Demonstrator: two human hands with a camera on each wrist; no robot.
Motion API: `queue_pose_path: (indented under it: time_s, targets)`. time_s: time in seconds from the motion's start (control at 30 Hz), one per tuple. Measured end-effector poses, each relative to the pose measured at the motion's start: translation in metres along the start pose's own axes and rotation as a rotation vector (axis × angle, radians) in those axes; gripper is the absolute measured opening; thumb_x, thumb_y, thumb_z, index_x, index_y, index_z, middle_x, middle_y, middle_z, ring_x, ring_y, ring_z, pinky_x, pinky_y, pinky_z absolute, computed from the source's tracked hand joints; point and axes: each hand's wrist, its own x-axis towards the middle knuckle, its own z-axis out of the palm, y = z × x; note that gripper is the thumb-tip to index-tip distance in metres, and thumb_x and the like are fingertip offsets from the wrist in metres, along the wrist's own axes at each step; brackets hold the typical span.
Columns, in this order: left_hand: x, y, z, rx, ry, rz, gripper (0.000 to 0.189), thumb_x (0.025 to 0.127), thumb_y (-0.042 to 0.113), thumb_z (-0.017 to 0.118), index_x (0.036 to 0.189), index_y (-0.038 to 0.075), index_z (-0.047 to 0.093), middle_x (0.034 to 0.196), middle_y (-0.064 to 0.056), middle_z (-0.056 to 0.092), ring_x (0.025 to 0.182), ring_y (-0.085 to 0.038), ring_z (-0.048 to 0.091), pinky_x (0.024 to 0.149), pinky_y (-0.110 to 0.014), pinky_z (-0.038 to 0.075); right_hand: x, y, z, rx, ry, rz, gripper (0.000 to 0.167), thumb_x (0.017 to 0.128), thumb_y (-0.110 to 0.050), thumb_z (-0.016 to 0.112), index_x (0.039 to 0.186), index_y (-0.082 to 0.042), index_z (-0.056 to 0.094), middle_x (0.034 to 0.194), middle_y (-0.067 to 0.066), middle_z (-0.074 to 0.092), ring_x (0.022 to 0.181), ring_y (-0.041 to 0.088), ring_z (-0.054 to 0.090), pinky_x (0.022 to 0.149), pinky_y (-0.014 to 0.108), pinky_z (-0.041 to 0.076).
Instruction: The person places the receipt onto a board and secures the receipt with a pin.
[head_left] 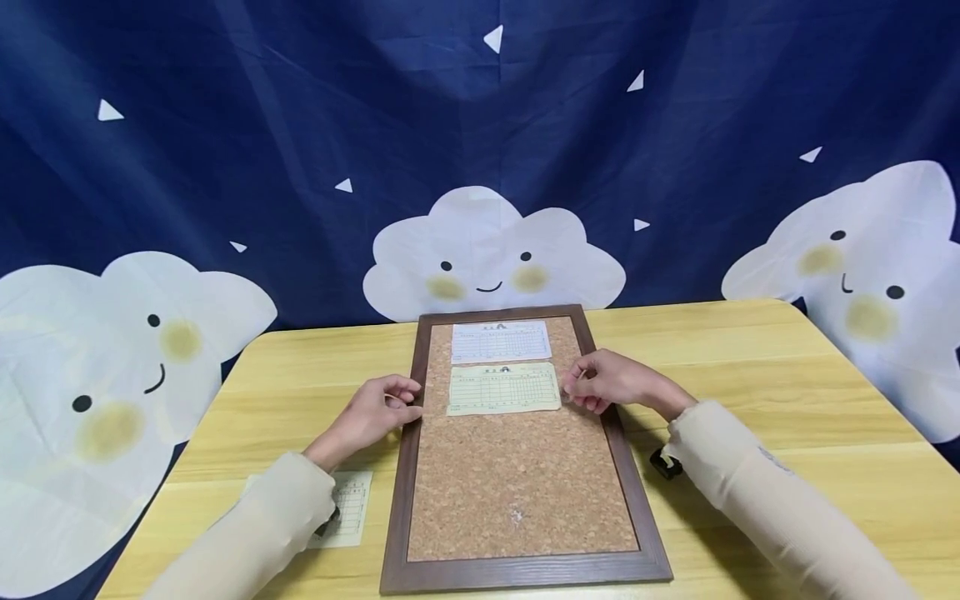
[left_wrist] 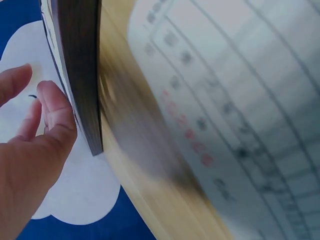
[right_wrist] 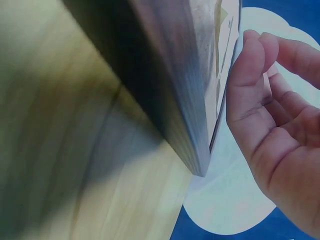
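A dark blue curtain (head_left: 675,167) fills the upper part of the head view, printed with 3 smiling white clouds (head_left: 487,267) and 7 small white triangles (head_left: 493,38). Below it, a yellow wood-grain table (head_left: 787,383) spans the lower part. The cork board (head_left: 517,475), edged by a dark brown frame (head_left: 525,572), lies on the table from the centre down towards the lower edge.

2 cream sleeves (head_left: 255,525) enter from the lower left and lower right. The left hand (head_left: 371,412), just left of centre, is beside the board's left edge; its grip is released, thumb and forefinger apart with nothing between them. The right hand (head_left: 618,379), right of centre, bends over the right edge, its thumb and forefinger tips together at the right end of the pale green slip (head_left: 502,389); I cannot tell whether they pinch anything.

That slip, printed with a grid, lies across the cork near the centre, just below a white slip (head_left: 501,343). Another printed slip (head_left: 352,504) is on the table at lower left, partly hidden by the left sleeve. A black device (head_left: 666,462) shows at the right cuff.
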Motion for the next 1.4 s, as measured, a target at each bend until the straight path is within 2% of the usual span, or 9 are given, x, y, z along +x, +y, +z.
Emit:
queue_pose_path:
  time_s: [0.2, 0.4, 0.6, 0.83, 1.07, 1.4]
  targets:
    - [-0.007, -0.007, -0.007, -0.097, -0.052, -0.018, 0.036, 0.087, 0.007, 0.074, 0.117, -0.007, 0.062, 0.105, -0.016, 0.061, 0.082, -0.017, 0.061, 0.067, -0.027, 0.052, -0.009, 0.004, 0.002, -0.001, -0.005, -0.024, 0.012, 0.097, -0.007, 0.062, 0.097, 0.005, 0.064, 0.076, 0.006, 0.061, 0.066, 0.015, 0.057, 0.062, 0.033, 0.055]
    - [-0.01, -0.006, -0.01, -0.205, -0.09, -0.054, 0.038, 0.087, 0.005, 0.074, 0.119, -0.008, 0.059, 0.107, -0.018, 0.06, 0.08, -0.015, 0.062, 0.069, -0.031, 0.056, -0.015, 0.009, 0.002, 0.001, -0.014, -0.023, 0.011, 0.097, -0.006, 0.061, 0.098, 0.005, 0.064, 0.074, 0.006, 0.06, 0.067, 0.016, 0.057, 0.063, 0.031, 0.055]
    - [-0.011, -0.01, -0.014, -0.212, -0.096, -0.07, 0.036, 0.087, 0.004, 0.073, 0.117, -0.009, 0.058, 0.107, -0.018, 0.061, 0.082, -0.016, 0.063, 0.073, -0.032, 0.057, -0.024, 0.012, 0.002, 0.04, -0.021, -0.044, 0.014, 0.096, -0.005, 0.061, 0.1, 0.008, 0.064, 0.076, 0.005, 0.06, 0.068, 0.016, 0.057, 0.062, 0.031, 0.055]
    - [-0.016, -0.016, -0.018, -0.229, -0.108, -0.078, 0.039, 0.088, 0.004, 0.072, 0.12, -0.01, 0.056, 0.111, -0.019, 0.061, 0.087, -0.02, 0.064, 0.077, -0.034, 0.058, -0.03, 0.018, 0.001, 0.072, -0.025, -0.032, 0.011, 0.093, -0.002, 0.06, 0.099, 0.008, 0.063, 0.08, 0.006, 0.062, 0.069, 0.016, 0.058, 0.061, 0.03, 0.055]
    - [-0.023, -0.02, -0.026, -0.24, -0.116, -0.1, 0.041, 0.09, 0.006, 0.071, 0.123, -0.011, 0.054, 0.113, -0.019, 0.059, 0.09, -0.021, 0.064, 0.079, -0.036, 0.058, -0.036, 0.022, 0.001, 0.054, -0.035, -0.044, 0.011, 0.094, -0.001, 0.057, 0.1, 0.007, 0.062, 0.079, 0.006, 0.061, 0.07, 0.017, 0.058, 0.062, 0.029, 0.055]
    - [-0.032, -0.029, -0.037, -0.219, -0.13, -0.114, 0.044, 0.089, 0.008, 0.074, 0.123, -0.011, 0.054, 0.11, -0.018, 0.061, 0.09, -0.023, 0.065, 0.077, -0.035, 0.058, -0.05, 0.027, 0.005, 0.058, -0.039, -0.062, 0.011, 0.094, -0.006, 0.064, 0.098, 0.005, 0.063, 0.079, 0.003, 0.062, 0.068, 0.015, 0.056, 0.06, 0.029, 0.053]
